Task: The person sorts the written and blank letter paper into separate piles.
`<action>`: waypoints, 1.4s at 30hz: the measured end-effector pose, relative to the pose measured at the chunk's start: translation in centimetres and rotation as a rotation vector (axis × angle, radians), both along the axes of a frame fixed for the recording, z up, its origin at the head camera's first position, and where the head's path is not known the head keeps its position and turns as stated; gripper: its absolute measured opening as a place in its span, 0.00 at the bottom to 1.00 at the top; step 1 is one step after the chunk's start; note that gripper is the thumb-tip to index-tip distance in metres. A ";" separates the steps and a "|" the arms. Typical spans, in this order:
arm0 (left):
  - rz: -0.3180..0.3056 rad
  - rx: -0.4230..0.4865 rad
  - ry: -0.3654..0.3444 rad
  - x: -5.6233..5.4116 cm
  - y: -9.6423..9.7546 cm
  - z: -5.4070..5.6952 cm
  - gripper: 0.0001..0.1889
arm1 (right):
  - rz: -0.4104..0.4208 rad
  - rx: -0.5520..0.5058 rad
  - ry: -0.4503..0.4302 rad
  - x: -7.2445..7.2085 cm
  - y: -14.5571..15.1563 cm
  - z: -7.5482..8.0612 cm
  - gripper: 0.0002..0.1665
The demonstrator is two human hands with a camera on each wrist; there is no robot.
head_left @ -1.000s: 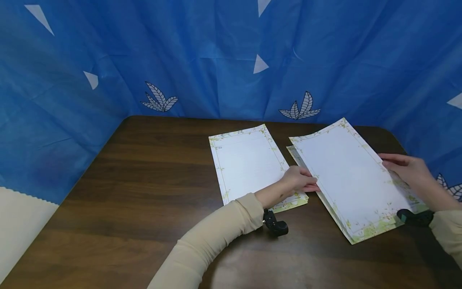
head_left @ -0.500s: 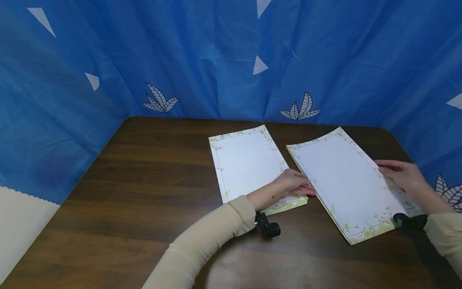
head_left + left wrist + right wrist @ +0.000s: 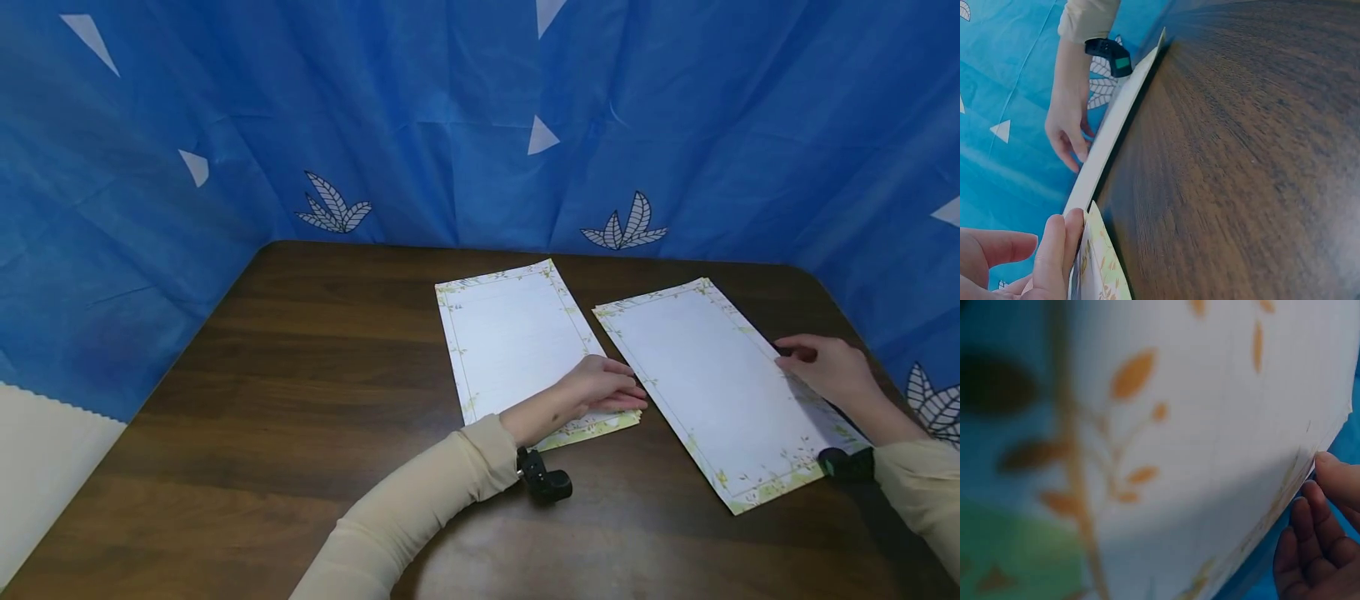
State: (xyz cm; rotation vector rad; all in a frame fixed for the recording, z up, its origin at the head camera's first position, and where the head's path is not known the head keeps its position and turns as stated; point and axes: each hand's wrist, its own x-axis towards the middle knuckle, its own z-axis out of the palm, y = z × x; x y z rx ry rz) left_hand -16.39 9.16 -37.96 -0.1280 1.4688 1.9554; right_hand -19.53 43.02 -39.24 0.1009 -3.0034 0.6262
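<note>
A stack of white printed paper sheets (image 3: pixel 712 392) with a leafy border lies on the right of the table. My right hand (image 3: pixel 828 371) is at its right edge; in the right wrist view the thumb (image 3: pixel 1338 481) and fingertips pinch the paper's edge, other fingers curled below. My left hand (image 3: pixel 596 387) has straight fingers, its tips near the right stack's left edge, and overlaps the second paper stack (image 3: pixel 517 342). The left wrist view shows the left fingers (image 3: pixel 1054 250) extended beside the paper edges, the thumb apart.
The dark wooden table (image 3: pixel 315 367) extends left and in front of both stacks. A narrow strip of tabletop separates them. Behind, a blue patterned curtain (image 3: pixel 450 125) hangs along the table's back edge. A black device (image 3: pixel 543 479) sits on the left wrist.
The raised top sheet has come down onto the right stack, and its edges now nearly line up. The left hand has drawn back slightly to the left; the right hand has lowered.
</note>
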 end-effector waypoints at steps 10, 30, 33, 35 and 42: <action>-0.019 0.036 0.084 -0.2 -1.7 0.4 0.19 | 0.063 0.102 -0.121 -0.3 -0.5 1.9 0.24; -0.223 -0.941 1.294 7.2 -22.4 3.2 0.35 | 0.458 0.040 0.241 11.8 -11.3 4.2 0.29; -0.304 -1.075 1.328 9.3 -24.4 2.5 0.38 | 0.595 0.045 0.225 14.0 -13.7 3.3 0.30; -0.372 -1.131 1.356 10.4 -25.3 1.9 0.39 | 0.668 0.051 0.148 15.1 -14.6 2.7 0.29; -0.467 -1.174 1.401 12.6 -26.7 0.6 0.42 | 0.785 0.104 -0.094 16.9 -15.5 1.0 0.38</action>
